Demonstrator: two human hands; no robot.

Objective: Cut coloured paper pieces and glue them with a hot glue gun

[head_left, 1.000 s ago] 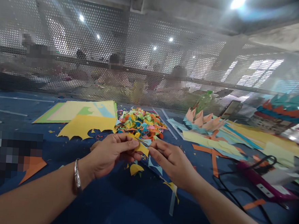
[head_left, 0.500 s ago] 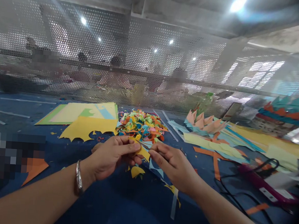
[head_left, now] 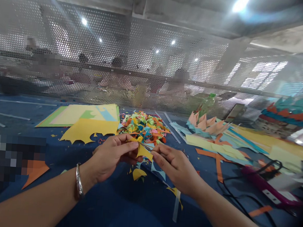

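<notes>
My left hand [head_left: 117,152], with a silver bangle at its wrist, pinches a small piece of yellow paper [head_left: 145,152] between thumb and fingers. My right hand [head_left: 171,163] is closed round small scissors; their thin metal blades [head_left: 146,146] lie against the paper's upper edge, and the handles are hidden in my fingers. Just beyond my hands rises a heap of many-coloured paper cuttings [head_left: 143,123]. Below them, a yellow curved scrap [head_left: 139,175] and a light-blue scrap [head_left: 159,170] lie on the blue table.
Stacked paper sheets [head_left: 71,111] and a scalloped yellow sheet [head_left: 95,128] lie at left. Right of the heap stands a peach pointed paper shape [head_left: 205,122] among paper strips. A purple power strip [head_left: 268,190] and black cables lie at right. A perforated metal screen [head_left: 155,58] runs behind the table.
My left fingers have shifted slightly up and left on the yellow paper, so more of it shows. The right hand stays nearly in place.
</notes>
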